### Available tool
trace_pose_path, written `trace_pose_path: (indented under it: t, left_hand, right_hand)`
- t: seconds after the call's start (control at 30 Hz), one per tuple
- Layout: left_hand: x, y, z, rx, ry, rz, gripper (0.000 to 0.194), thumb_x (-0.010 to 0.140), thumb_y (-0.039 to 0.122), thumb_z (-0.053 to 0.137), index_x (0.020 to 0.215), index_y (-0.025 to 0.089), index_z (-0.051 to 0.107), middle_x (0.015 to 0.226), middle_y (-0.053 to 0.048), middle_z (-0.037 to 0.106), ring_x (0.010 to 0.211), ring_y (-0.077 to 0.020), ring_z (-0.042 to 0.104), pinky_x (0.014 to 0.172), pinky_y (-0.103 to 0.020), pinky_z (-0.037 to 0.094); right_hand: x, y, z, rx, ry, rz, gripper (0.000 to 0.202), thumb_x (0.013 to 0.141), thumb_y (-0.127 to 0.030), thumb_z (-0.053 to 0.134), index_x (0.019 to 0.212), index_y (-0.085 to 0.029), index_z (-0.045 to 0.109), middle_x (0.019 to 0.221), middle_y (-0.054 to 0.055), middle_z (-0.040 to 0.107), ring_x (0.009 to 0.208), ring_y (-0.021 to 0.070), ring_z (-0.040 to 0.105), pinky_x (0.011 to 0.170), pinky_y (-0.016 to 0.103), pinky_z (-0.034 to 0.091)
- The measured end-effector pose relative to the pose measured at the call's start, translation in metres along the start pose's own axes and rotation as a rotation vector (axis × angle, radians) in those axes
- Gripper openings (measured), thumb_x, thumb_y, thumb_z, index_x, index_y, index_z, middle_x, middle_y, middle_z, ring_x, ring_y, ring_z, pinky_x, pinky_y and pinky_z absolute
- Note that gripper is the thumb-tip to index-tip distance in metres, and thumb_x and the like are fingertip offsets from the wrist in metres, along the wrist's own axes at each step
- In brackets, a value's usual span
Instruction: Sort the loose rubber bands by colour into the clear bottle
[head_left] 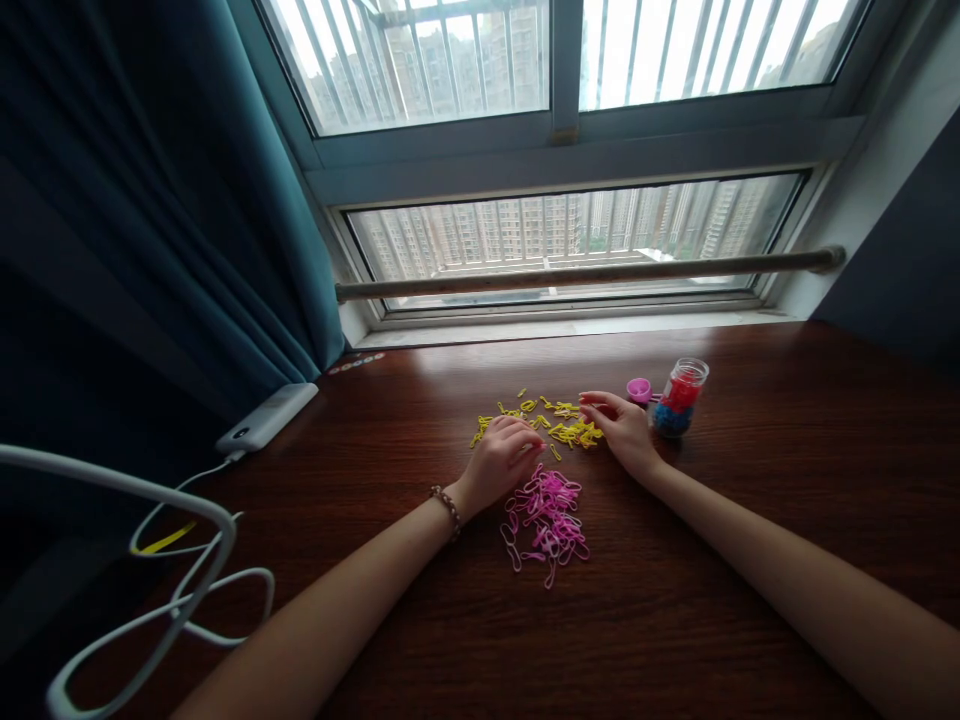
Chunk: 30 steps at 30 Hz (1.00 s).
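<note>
A loose pile of small yellow plastic clips [576, 433], shaped like safety pins, lies spread on the brown wooden table [720, 600]. My left hand [508, 452], with a beaded bracelet [448, 510] at the wrist, rests over the pile's left part. Its fingers are curled together, and what they hold, if anything, is hidden. At the right side of the yellow clips is my right hand [621, 428], thumb and fingertips pinched close together; anything between them is too small to make out. Nearer me lies a heap of pink clips [551, 520].
Right of my right hand stands an open clear jar [681, 398] with red and blue pieces inside, beside a pink lid [639, 390]. At left lie a white power bank [268, 418] and a looped white cable [217, 520]. A blue curtain [247, 220] hangs by the window.
</note>
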<state>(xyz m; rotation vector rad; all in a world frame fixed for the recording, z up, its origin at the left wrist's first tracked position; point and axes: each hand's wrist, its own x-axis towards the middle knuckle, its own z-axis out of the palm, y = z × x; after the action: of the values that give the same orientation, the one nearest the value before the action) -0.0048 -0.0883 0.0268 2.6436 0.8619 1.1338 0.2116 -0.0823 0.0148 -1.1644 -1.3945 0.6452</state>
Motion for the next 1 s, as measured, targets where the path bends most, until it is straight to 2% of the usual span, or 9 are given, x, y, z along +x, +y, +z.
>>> trace_pose_path:
  t: [0.23, 0.43, 0.53, 0.6, 0.7, 0.73, 0.83, 0.9, 1.0]
  left_hand:
    - [-0.001, 0.004, -0.003, 0.008, -0.071, 0.01, 0.017, 0.085, 0.027, 0.047, 0.084, 0.02, 0.062, 0.08, -0.006, 0.063, 0.079, -0.017, 0.054, 0.079, -0.034, 0.042]
    - [-0.002, 0.016, -0.01, -0.04, -0.283, 0.16, 0.017, 0.083, 0.027, 0.047, 0.077, 0.021, 0.062, 0.075, -0.005, 0.06, 0.076, -0.0159, 0.052, 0.08, -0.034, 0.04]
    - [-0.003, 0.019, -0.01, -0.042, -0.328, 0.209, 0.02, 0.081, 0.03, 0.05, 0.067, 0.021, 0.06, 0.079, -0.004, 0.06, 0.079, -0.0163, 0.052, 0.083, -0.035, 0.039]
    - [-0.004, 0.017, -0.01, -0.043, -0.295, 0.184, 0.024, 0.081, 0.031, 0.051, 0.061, 0.02, 0.058, 0.078, -0.004, 0.059, 0.079, -0.0164, 0.051, 0.082, -0.035, 0.039]
    - [-0.004, 0.012, -0.009, -0.052, -0.135, 0.08, 0.031, 0.084, 0.029, 0.046, 0.057, 0.018, 0.055, 0.072, -0.005, 0.058, 0.075, -0.0162, 0.05, 0.077, -0.034, 0.041]
    - [-0.004, 0.011, -0.009, -0.051, -0.074, 0.037, 0.031, 0.085, 0.029, 0.044, 0.058, 0.018, 0.055, 0.072, -0.005, 0.058, 0.075, -0.0163, 0.05, 0.075, -0.034, 0.041]
    - [-0.002, 0.01, -0.01, -0.017, 0.01, -0.048, 0.024, 0.086, 0.027, 0.041, 0.073, 0.018, 0.059, 0.083, -0.007, 0.061, 0.086, -0.0186, 0.051, 0.081, -0.035, 0.04]
    - [0.0, 0.012, -0.01, 0.025, -0.059, -0.04, 0.021, 0.086, 0.028, 0.042, 0.096, 0.02, 0.059, 0.098, -0.007, 0.062, 0.102, -0.0211, 0.048, 0.092, -0.04, 0.034]
    - [0.003, 0.019, -0.009, 0.084, -0.248, -0.002, 0.037, 0.087, 0.03, 0.041, 0.124, 0.025, 0.043, 0.114, -0.005, 0.058, 0.122, -0.0235, 0.034, 0.103, -0.047, 0.018]
  right_hand:
    - [0.0, 0.0, -0.001, -0.012, 0.023, -0.013, 0.032, 0.075, -0.041, 0.056, 0.089, -0.014, 0.065, 0.064, 0.005, 0.065, 0.058, 0.0168, 0.061, 0.054, 0.026, 0.048]
    - [0.002, 0.004, 0.0, -0.02, 0.022, -0.06, 0.022, 0.077, -0.033, 0.054, 0.086, -0.016, 0.065, 0.075, 0.006, 0.067, 0.069, 0.0179, 0.063, 0.064, 0.028, 0.05]
    - [-0.003, -0.003, 0.001, -0.063, -0.002, -0.125, 0.019, 0.08, -0.028, 0.051, 0.088, -0.017, 0.064, 0.078, 0.006, 0.067, 0.072, 0.0176, 0.063, 0.069, 0.029, 0.049]
    - [-0.012, -0.012, 0.004, -0.142, -0.085, -0.228, 0.019, 0.082, -0.027, 0.049, 0.088, -0.018, 0.064, 0.079, 0.005, 0.066, 0.074, 0.0168, 0.062, 0.071, 0.028, 0.048]
    - [-0.025, -0.026, 0.009, -0.229, -0.341, -0.401, 0.022, 0.085, -0.026, 0.043, 0.094, -0.021, 0.063, 0.081, 0.003, 0.066, 0.074, 0.0147, 0.061, 0.07, 0.025, 0.047]
    - [-0.027, -0.028, 0.01, -0.252, -0.377, -0.428, 0.024, 0.086, -0.027, 0.042, 0.097, -0.021, 0.062, 0.082, 0.003, 0.067, 0.074, 0.0143, 0.061, 0.07, 0.025, 0.046]
    - [-0.024, -0.026, 0.008, -0.396, -0.24, -0.349, 0.027, 0.088, -0.03, 0.038, 0.098, -0.021, 0.061, 0.078, 0.003, 0.068, 0.068, 0.0147, 0.062, 0.066, 0.024, 0.045]
    - [-0.016, -0.02, 0.004, -0.531, -0.114, -0.22, 0.028, 0.089, -0.032, 0.037, 0.095, -0.021, 0.061, 0.066, 0.002, 0.067, 0.059, 0.0155, 0.062, 0.06, 0.024, 0.043]
    - [-0.007, -0.011, -0.001, -0.672, -0.064, -0.098, 0.027, 0.088, -0.031, 0.037, 0.093, -0.022, 0.061, 0.057, 0.0, 0.066, 0.055, 0.0166, 0.062, 0.053, 0.023, 0.038]
